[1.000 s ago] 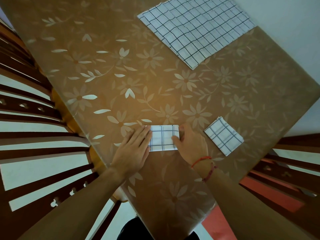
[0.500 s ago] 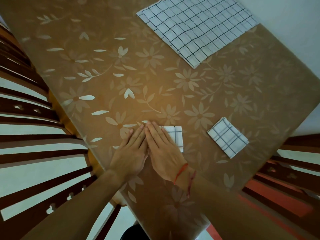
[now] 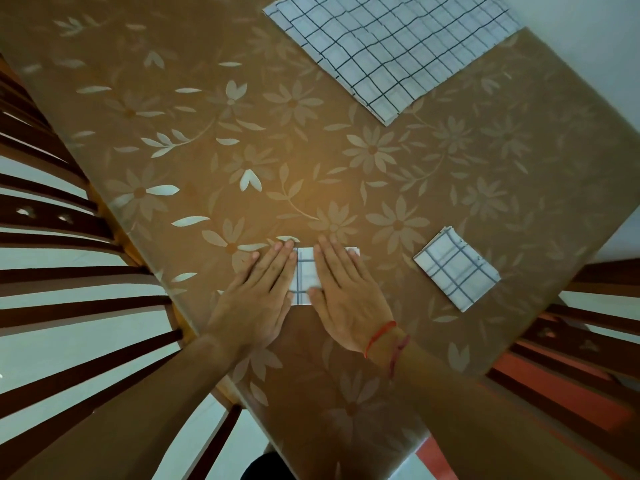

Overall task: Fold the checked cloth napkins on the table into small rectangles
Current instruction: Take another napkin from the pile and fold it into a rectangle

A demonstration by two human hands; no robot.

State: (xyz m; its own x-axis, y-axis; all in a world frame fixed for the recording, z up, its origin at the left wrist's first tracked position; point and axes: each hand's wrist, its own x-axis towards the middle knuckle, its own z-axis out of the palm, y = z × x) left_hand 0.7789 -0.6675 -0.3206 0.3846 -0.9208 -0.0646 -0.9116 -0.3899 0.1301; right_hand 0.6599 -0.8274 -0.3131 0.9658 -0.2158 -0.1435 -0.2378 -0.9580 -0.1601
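- 1 table [image 3: 346, 168] fills most of the frame, under a brown cover printed with pale flowers and leaves.
- 2 dark wooden chairs flank it: the left chair [image 3: 76, 284] shows its slats down the left side of the frame, and the right chair [image 3: 602, 271] is at the lower right edge.
- 1 large unfolded napkin [image 3: 391, 46], white with dark checks, lies flat at the upper right of the frame, well apart from the hands.
- The left hand [image 3: 258, 299], at lower centre, lies flat with straight fingers, pressing down on the left part of a small napkin and gripping nothing.
- The right hand [image 3: 346, 299] lies just beside it, also flat and relaxed, palm down over the right part of the same napkin.
- 1 folded napkin [image 3: 455, 271], a small rectangle, rests alone to the right of the hands.
- The pressed napkin [image 3: 305, 275] shows only as a checked strip between the 2 hands, with a corner peeking past the right fingers.
- 1 red thread bracelet [image 3: 379, 336] circles the right wrist.
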